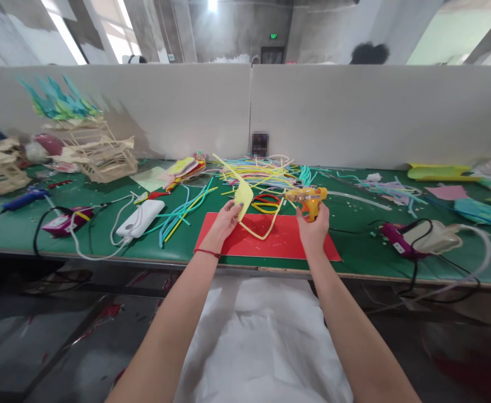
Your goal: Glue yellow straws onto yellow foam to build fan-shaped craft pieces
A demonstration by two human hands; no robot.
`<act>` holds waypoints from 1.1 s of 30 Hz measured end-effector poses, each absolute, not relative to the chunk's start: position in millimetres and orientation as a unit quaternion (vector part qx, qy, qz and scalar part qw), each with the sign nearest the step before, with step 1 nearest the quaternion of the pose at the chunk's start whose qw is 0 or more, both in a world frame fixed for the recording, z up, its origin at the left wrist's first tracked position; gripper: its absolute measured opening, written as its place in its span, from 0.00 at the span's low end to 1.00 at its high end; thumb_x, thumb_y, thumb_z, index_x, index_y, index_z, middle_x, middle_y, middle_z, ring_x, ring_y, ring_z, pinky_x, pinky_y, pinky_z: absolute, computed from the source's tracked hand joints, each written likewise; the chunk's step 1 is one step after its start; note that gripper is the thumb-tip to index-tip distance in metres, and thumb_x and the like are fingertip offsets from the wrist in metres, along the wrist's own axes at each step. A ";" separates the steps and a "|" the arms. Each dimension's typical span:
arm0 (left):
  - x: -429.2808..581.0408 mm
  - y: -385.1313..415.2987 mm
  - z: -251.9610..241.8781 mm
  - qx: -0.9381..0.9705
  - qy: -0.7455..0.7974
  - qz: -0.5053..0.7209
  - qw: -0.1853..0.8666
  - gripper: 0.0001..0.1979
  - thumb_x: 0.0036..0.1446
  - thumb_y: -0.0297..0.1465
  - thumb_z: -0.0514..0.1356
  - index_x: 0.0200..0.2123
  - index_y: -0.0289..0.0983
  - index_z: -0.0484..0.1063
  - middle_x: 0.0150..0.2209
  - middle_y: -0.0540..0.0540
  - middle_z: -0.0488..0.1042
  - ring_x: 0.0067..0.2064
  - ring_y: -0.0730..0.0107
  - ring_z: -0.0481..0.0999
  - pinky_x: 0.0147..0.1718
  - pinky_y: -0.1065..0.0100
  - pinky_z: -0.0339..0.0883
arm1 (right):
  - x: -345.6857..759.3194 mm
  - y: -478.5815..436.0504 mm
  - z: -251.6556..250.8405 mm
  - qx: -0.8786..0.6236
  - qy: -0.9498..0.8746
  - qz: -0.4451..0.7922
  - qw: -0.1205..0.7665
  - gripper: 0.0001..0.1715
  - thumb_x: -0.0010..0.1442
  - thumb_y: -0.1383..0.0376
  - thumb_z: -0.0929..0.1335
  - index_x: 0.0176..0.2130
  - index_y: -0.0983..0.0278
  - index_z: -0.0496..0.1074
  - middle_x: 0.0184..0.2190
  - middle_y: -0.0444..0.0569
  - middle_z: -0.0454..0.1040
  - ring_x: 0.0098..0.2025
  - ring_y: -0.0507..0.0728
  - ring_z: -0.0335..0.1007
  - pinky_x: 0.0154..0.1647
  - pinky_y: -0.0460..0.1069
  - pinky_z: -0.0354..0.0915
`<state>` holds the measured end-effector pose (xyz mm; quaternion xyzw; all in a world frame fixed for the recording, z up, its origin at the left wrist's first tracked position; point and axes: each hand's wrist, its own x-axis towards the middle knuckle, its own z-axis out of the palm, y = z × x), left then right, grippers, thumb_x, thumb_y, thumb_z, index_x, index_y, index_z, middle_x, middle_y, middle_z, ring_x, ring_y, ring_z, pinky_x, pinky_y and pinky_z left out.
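My left hand (225, 221) pinches a pale yellow foam piece (244, 197) with long thin yellow strips trailing from it, held just above a red sheet (270, 246) on the green table (103, 240). My right hand (314, 226) is wrapped round the handle of an orange glue gun (306, 197), whose nozzle points left toward the foam piece. Both hands hover over the red sheet near the table's front edge.
A pile of coloured foam strips (262, 168) lies behind the hands. A white power bank (140, 218) with cables sits to the left, wooden stick models (98, 151) farther left. A purple glue gun (396, 238) and cables lie at right. A white partition (354, 112) backs the table.
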<state>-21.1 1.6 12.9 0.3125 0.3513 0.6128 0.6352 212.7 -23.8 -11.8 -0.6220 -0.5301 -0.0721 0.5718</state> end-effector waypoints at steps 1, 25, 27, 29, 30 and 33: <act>-20.8 0.8 13.2 0.313 0.352 0.609 0.637 0.13 0.42 0.23 0.68 0.32 0.37 0.70 0.30 0.53 0.75 0.28 0.80 0.73 0.30 0.77 0.67 | 211.4 -25.1 -11.0 -0.615 -0.550 -0.077 0.560 0.31 0.56 0.51 0.65 0.53 0.67 0.62 0.42 0.59 0.68 0.46 0.63 0.67 0.46 0.59 0.66; -0.3 -1.3 17.1 0.276 0.370 0.525 0.715 0.08 0.46 0.21 0.66 0.30 0.35 0.71 0.25 0.52 0.73 0.23 0.81 0.70 0.27 0.77 0.67 | 203.2 -28.4 -10.6 -0.552 -0.639 -0.028 0.535 0.27 0.58 0.54 0.64 0.52 0.66 0.67 0.39 0.55 0.68 0.42 0.60 0.67 0.45 0.56 0.67; -0.2 -0.4 17.5 0.267 0.363 0.530 0.718 0.08 0.46 0.22 0.66 0.30 0.34 0.72 0.24 0.53 0.73 0.22 0.82 0.69 0.25 0.78 0.67 | 203.6 -28.1 -10.4 -0.568 -0.622 -0.033 0.538 0.27 0.57 0.54 0.64 0.52 0.67 0.66 0.39 0.55 0.67 0.41 0.59 0.67 0.44 0.55 0.67; 0.0 1.1 17.8 0.260 0.356 0.545 0.713 0.06 0.48 0.24 0.66 0.30 0.34 0.72 0.21 0.53 0.71 0.20 0.82 0.67 0.24 0.78 0.66 | 205.7 -26.6 -10.6 -0.598 -0.591 -0.047 0.539 0.28 0.57 0.55 0.64 0.53 0.66 0.66 0.40 0.55 0.67 0.41 0.60 0.67 0.44 0.55 0.67; 0.1 1.8 17.7 0.259 0.356 0.553 0.708 0.06 0.49 0.26 0.66 0.30 0.34 0.72 0.20 0.54 0.70 0.19 0.82 0.66 0.23 0.77 0.66 | 207.8 -25.3 -11.2 -0.616 -0.572 -0.057 0.540 0.28 0.57 0.55 0.65 0.53 0.66 0.65 0.40 0.55 0.67 0.42 0.60 0.67 0.44 0.56 0.66; -0.9 2.2 17.0 0.278 0.361 0.570 0.684 0.07 0.48 0.28 0.67 0.31 0.34 0.72 0.22 0.52 0.72 0.21 0.81 0.68 0.24 0.76 0.66 | 219.6 -19.1 -15.6 -0.674 -0.506 -0.072 0.532 0.27 0.54 0.57 0.65 0.51 0.67 0.66 0.41 0.57 0.67 0.44 0.63 0.66 0.45 0.58 0.65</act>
